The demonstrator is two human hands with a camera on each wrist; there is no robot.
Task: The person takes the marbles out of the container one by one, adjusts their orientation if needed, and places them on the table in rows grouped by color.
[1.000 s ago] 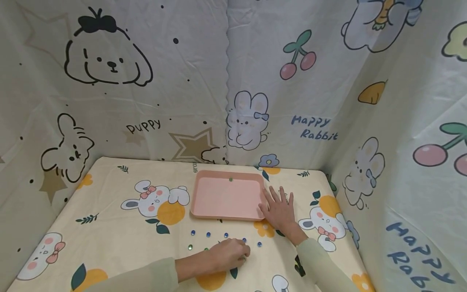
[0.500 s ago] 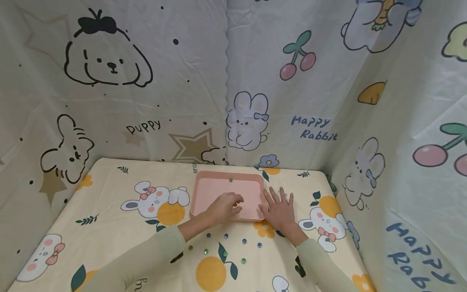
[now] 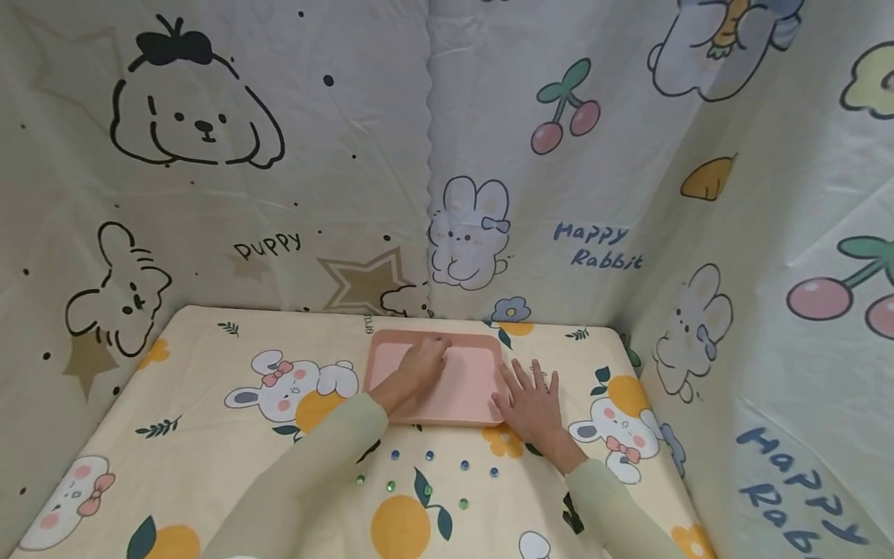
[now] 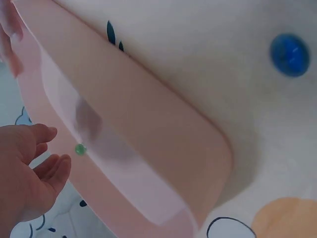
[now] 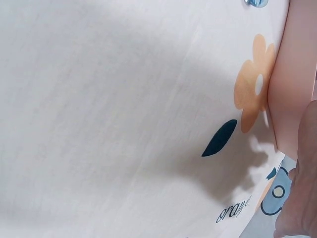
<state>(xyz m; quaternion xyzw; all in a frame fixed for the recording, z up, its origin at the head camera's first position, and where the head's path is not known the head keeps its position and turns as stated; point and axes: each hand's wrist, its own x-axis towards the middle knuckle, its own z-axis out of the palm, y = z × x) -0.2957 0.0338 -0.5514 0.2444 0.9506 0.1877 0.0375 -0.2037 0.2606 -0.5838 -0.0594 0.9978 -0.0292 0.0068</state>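
My left hand is over the far side of a pink tray. In the left wrist view, the left hand has its thumb and fingers bent and apart, holding nothing. A small green glass gem lies in the tray just beyond those fingertips; the hand hides it in the head view. My right hand rests with spread fingers against the tray's right edge. Blue glass gems form a row in front of the tray, and green glass gems form another row nearer me.
A cream tablecloth printed with rabbits and oranges covers the table. Printed curtains stand behind and at both sides. In the left wrist view, one blue gem sits outside the tray.
My left hand has moved from the gem rows over the tray to its far side, reaching the green gem. The right hand has stayed at the tray's edge.
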